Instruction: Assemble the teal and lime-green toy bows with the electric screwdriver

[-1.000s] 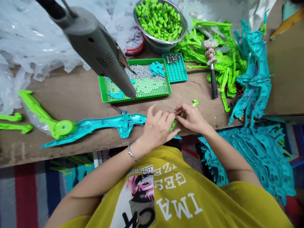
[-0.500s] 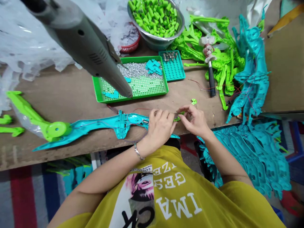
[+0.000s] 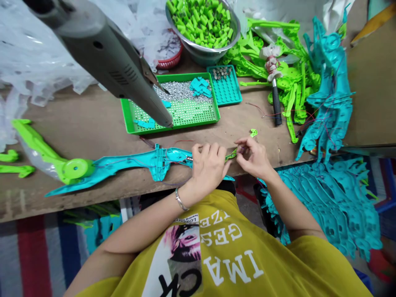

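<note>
A blue plastic toy-bow half shell (image 3: 133, 161) lies along the table's near edge, hollow side up, with thin wires in it. My left hand (image 3: 208, 165) is closed over the shell's right part and hides it; a small metal spring-like piece (image 3: 189, 159) shows beside the knuckles. A green plastic bow limb (image 3: 231, 156) emerges between my hands, and its hooked tip (image 3: 253, 133) shows beyond my right fingers. My right hand (image 3: 252, 156) is closed in a pinch at this limb; what the fingertips hold is hidden. Another green limb (image 3: 76, 168) sits at the shell's left end.
An electric screwdriver (image 3: 123, 62) hangs above a green tray (image 3: 173, 130) of screws. Behind are a blue tray (image 3: 227, 97), a metal bowl (image 3: 201, 51) of green pieces and a hammer (image 3: 276, 103). Blue shells (image 3: 332, 86) stack at right, with more below (image 3: 328, 206).
My right fingers have drawn slightly right along the green limb, so more of it shows between the hands. My left hand stays on the blue shell, barely shifted.
</note>
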A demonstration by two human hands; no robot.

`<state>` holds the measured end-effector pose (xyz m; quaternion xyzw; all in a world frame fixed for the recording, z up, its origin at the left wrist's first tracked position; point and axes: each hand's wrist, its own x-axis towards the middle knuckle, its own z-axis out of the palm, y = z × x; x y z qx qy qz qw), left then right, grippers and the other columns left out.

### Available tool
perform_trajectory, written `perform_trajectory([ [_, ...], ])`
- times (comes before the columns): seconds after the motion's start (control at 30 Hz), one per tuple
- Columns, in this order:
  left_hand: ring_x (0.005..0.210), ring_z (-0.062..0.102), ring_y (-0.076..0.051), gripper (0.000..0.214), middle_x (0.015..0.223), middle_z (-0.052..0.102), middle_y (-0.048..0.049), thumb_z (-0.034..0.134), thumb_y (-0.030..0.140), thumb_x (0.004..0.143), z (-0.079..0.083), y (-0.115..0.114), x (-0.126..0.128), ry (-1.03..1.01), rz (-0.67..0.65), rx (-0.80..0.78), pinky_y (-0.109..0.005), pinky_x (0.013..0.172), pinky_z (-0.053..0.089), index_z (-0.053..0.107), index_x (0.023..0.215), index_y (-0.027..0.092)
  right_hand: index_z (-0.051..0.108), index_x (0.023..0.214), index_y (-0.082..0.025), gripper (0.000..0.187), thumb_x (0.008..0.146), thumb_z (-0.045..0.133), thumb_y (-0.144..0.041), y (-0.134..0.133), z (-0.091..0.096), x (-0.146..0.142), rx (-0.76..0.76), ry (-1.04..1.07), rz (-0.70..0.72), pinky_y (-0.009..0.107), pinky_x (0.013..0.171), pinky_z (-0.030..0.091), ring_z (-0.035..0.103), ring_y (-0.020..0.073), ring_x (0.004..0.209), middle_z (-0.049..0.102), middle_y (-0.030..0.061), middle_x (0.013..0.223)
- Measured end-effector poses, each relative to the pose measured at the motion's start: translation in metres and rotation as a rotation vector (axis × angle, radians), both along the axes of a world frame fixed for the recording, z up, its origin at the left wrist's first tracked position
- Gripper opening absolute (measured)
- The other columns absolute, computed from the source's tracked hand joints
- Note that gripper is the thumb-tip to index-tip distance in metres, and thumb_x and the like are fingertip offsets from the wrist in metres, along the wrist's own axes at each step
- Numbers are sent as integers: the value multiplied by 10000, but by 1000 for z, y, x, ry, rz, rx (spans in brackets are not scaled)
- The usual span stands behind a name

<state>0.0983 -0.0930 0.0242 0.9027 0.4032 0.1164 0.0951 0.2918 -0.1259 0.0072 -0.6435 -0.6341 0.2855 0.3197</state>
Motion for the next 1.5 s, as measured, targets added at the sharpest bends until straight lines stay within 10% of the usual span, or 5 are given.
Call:
perform_trajectory([
  [0.3, 857, 575, -239, 186, 846, 662, -56, 581, 202, 997, -12, -3, 3, -110, -86, 137, -490, 1003, 370, 690, 846, 190, 657, 955, -218, 196, 823, 579, -96, -4, -8, 2, 134, -99, 64, 304, 699, 553, 654, 164, 730, 676, 19, 810],
  [0.7, 895, 583, -248, 262, 903, 662, -71, 535, 208, 1028, -22, -9, 2, -19, -190, 210, -441, 879, 400, 675, 1242, 150, 625, 1012, -224, 200, 857, 609, -99, -16, -11, 3, 226, -113, 51, 290, 710, 585, 693, 160, 747, 713, 23, 869],
  [1.5, 1023, 584, -277, 204, 1257, 613, -177, 466, 84, 1000, 0, 4, 4, 246, -473, 119, -382, 710, 421, 661, 1061, 84, 652, 828, -234, 118, 898, 644, -139, -3, -20, 17, 316, -177, -22, 320, 679, 558, 673, 171, 716, 716, 20, 781],
])
